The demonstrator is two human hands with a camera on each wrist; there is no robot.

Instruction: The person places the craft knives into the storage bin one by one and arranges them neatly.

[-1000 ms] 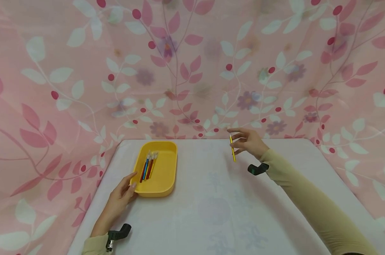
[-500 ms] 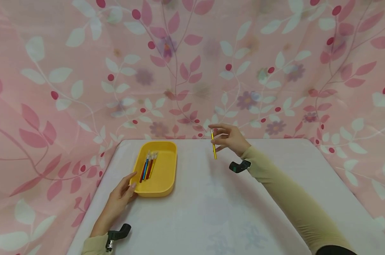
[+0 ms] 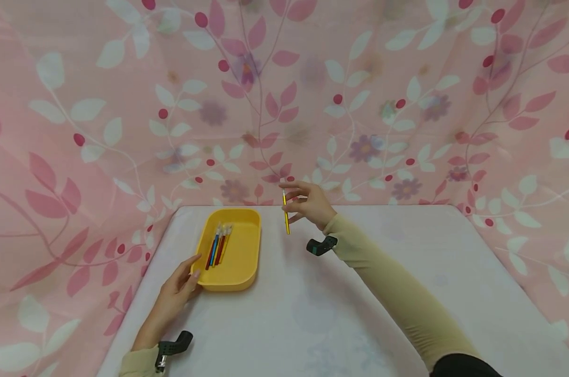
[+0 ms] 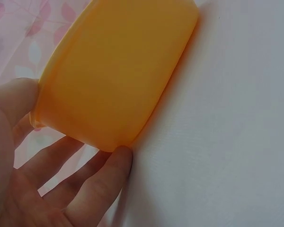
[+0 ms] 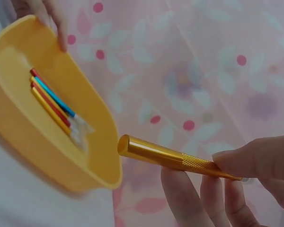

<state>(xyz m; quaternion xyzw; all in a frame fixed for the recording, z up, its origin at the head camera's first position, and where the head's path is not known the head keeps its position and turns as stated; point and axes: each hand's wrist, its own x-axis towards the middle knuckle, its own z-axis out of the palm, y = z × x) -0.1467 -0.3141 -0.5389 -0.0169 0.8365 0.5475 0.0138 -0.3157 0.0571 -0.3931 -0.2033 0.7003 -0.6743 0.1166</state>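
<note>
In my right hand (image 3: 312, 204) I pinch a gold craft knife (image 5: 154, 153) between thumb and fingers. Its handle is round with a knurled band; a clear cap shows at the other end, partly covered by the fingers. The knife hangs nearly upright above the table, right of the yellow tray (image 3: 244, 251). My left hand (image 3: 173, 290) holds the tray's near left corner, with the thumb and fingers about its rim and wall. Inside the tray lie several similar craft knives (image 5: 52, 101) in red, blue and gold, side by side with clear caps.
A white cloth-covered table (image 3: 369, 324) lies under both hands. Behind and beside it hangs a pink curtain (image 3: 284, 104) with leaf and flower prints. The tray stands at the table's left side.
My right hand has moved left with the gold craft knife, closer to the tray. The left hand and the tray have stayed in place.
</note>
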